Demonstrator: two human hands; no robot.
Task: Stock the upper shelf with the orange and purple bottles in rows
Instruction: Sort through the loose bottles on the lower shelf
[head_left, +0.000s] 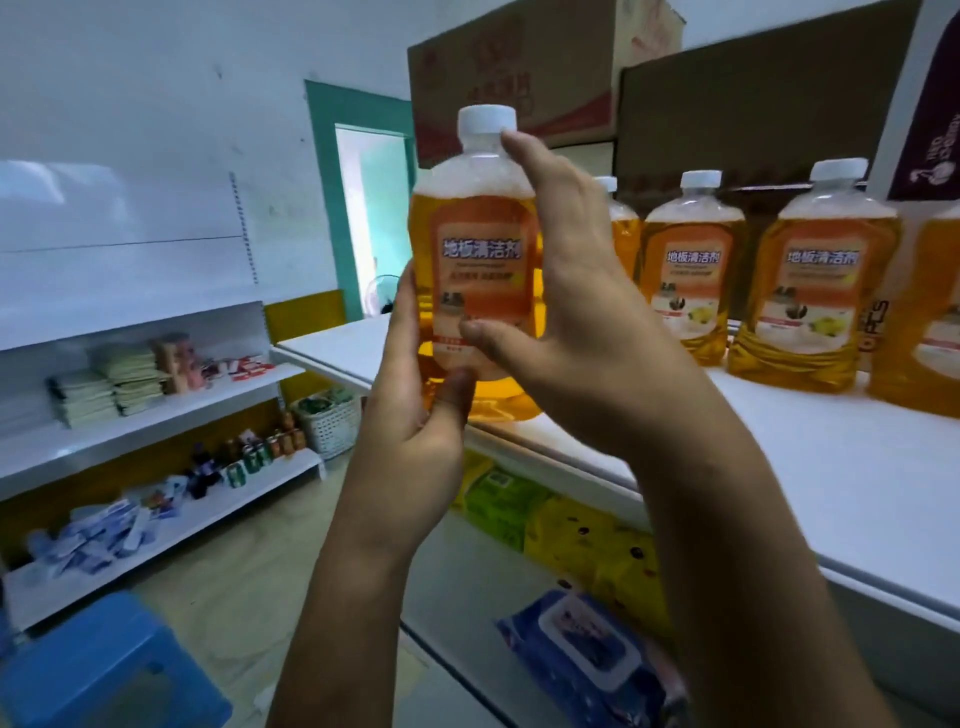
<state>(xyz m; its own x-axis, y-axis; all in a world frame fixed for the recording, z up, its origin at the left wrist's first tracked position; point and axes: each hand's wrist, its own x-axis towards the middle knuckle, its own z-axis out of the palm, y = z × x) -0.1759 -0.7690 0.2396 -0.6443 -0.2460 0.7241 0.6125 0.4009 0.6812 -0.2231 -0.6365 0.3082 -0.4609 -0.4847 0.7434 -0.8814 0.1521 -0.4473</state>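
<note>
A: Entry, head view. Where is the orange bottle (475, 260) and how is it held?

B: In the air, upright, white cap up, label facing the camera, in front of the left end of the upper shelf (810, 467). Both hands are on it. Left hand (415, 415) is curled round the lower body, thumb pressed on the front near the base, fingers wrapped behind. Right hand (561, 312) spans the right side: thumb on the lower label, index fingertip up at the neck just under the cap, remaining fingers behind the bottle and out of sight.

A: Stock already placed?

B: A row of orange bottles (810, 291) stands upright along the back of the shelf, to the right of the held one. At least four show, the nearest partly hidden behind the right hand. No purple bottles visible.

A: The relation that matters for the set-down?

B: Long axis is vertical, matching the standing row. The base hangs near the shelf's front edge; the open shelf surface lies to the right and beyond. The right hand is on the shelf side, so it is the nearer one to carry the bottle across.

A: Judgement?

B: The bottle likely goes beside the row's left end or starts a second row in front. Risk: knuckles clipping the hidden neighbour.
</note>
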